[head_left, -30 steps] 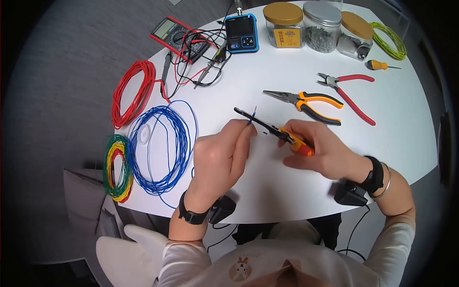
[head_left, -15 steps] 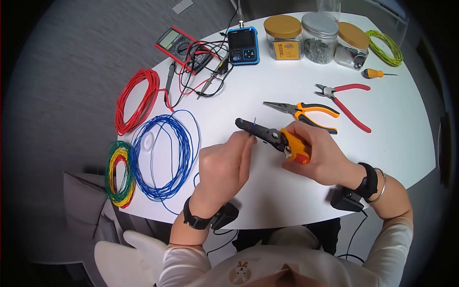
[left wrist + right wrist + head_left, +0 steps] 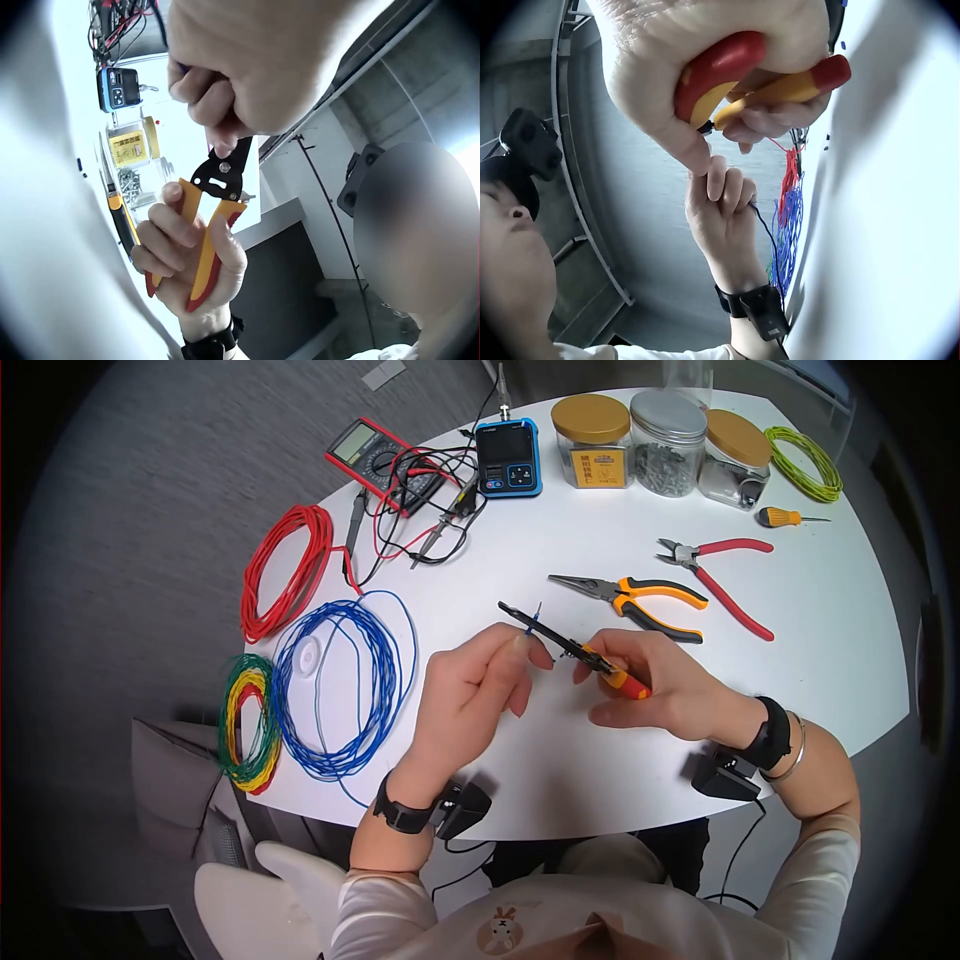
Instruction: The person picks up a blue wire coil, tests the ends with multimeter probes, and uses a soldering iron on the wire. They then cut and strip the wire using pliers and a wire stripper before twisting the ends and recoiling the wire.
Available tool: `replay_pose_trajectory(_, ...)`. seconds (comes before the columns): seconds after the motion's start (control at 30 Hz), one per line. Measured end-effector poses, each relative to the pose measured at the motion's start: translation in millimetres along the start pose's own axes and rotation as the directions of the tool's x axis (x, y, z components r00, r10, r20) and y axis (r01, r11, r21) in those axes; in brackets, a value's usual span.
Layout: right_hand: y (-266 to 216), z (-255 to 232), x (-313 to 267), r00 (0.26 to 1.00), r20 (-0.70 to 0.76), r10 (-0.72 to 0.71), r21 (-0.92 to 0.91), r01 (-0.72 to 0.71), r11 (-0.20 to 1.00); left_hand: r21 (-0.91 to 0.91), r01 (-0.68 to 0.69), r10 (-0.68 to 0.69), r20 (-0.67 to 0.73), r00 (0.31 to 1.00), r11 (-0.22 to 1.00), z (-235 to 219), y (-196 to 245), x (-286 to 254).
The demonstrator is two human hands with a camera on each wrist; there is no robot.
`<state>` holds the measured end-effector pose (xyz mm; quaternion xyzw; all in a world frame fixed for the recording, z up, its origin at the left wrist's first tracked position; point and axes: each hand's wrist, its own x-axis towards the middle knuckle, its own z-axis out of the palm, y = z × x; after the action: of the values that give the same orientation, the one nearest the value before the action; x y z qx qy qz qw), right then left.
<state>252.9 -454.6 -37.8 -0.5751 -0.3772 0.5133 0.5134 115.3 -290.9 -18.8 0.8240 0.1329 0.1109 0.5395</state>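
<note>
In the head view, my left hand (image 3: 468,695) pinches a blue wire (image 3: 531,626) between thumb and forefinger. Its thin end sticks up past the black jaws of the wire strippers (image 3: 225,166), which cross the wire right at the fingertips. My right hand (image 3: 675,685) grips the strippers by their yellow and red handles, seen spread apart in the left wrist view. From the left fist the wire trails down in the right wrist view. Beyond the hands lie long-nose pliers (image 3: 622,594) and red-handled diagonal cutters (image 3: 738,546). The large blue wire coil (image 3: 384,680) is left of my left hand.
Along the left edge lie a red wire coil (image 3: 318,540) and a green, yellow and red coil (image 3: 232,730). A multimeter (image 3: 350,448) with tangled leads and a blue handheld tester (image 3: 508,448) stand behind. Lidded jars (image 3: 668,465), a screwdriver (image 3: 780,516) and a yellow-green coil (image 3: 830,480) are back right.
The strippers tilted to show their flat side half a second ago and are now edge-on again. My left hand has rolled, bringing its thumb into view, still pinching the wire.
</note>
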Motion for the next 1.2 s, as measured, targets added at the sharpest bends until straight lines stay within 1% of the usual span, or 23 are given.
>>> replay_pose_trajectory(0.03,-0.6,0.4,-0.5,1.000,0.005,-0.001,0.023,0.001,1.000,-0.098,0.044,-0.041,0.033,0.999,0.994,-1.0,-0.7,0.3)
replay_pose_trajectory(0.13,3.8,1.0,0.6,1.000,0.012,-0.025,-0.015,0.025,1.000,-0.240,0.098,-0.078,0.095,0.993,0.966,-2.0,-1.7,2.4)
replay_pose_trajectory(0.23,6.6,-1.2,1.2,0.999,0.031,-0.010,-0.063,0.012,0.998,-0.288,0.095,-0.061,0.127,0.990,0.953,-2.3,-5.9,2.4)
replay_pose_trajectory(0.33,5.9,-1.4,1.8,0.998,0.057,0.037,-0.052,-0.034,0.998,-0.252,0.044,-0.022,0.089,0.996,0.967,-0.4,-7.9,3.6)
replay_pose_trajectory(0.53,8.0,-0.5,2.5,1.000,0.029,-0.007,-0.098,0.010,0.995,-0.267,0.061,-0.042,0.076,0.996,0.962,-1.2,-11.0,2.8)
replay_pose_trajectory(0.63,9.1,-1.1,2.7,0.999,0.003,-0.038,-0.179,0.038,0.983,-0.242,0.045,-0.029,0.070,0.997,0.969,-2.4,-11.0,2.4)
replay_pose_trajectory(0.73,9.2,-1.4,3.3,1.000,0.011,-0.028,-0.155,0.030,0.987,-0.223,0.045,-0.037,0.041,0.998,0.974,-1.1,-9.7,1.9)
replay_pose_trajectory(0.83,9.1,-1.3,3.3,0.999,0.028,-0.019,-0.116,0.022,0.993,-0.144,0.051,-0.049,0.023,0.999,0.988,-1.1,-7.6,1.6)
replay_pose_trajectory(0.93,11.5,-1.4,4.0,0.999,0.030,-0.020,-0.106,0.023,0.994,-0.108,0.041,-0.039,0.018,0.999,0.993,-0.9,-8.6,1.7)
replay_pose_trajectory(1.03,16.4,-1.7,5.0,0.999,0.016,-0.035,-0.151,0.037,0.988,-0.072,0.038,-0.036,0.029,0.999,0.997,-1.8,-9.0,2.4)
replay_pose_trajectory(1.13,21.6,-0.5,5.6,0.994,-0.030,-0.104,-0.233,0.094,0.968,-0.059,0.059,-0.057,0.039,0.998,0.996,-2.9,-9.2,2.9)
replay_pose_trajectory(1.2,18.6,-0.9,5.1,0.994,-0.037,-0.100,-0.314,0.083,0.946,-0.039,0.052,-0.051,0.032,0.998,0.998,-2.3,-10.4,3.2)
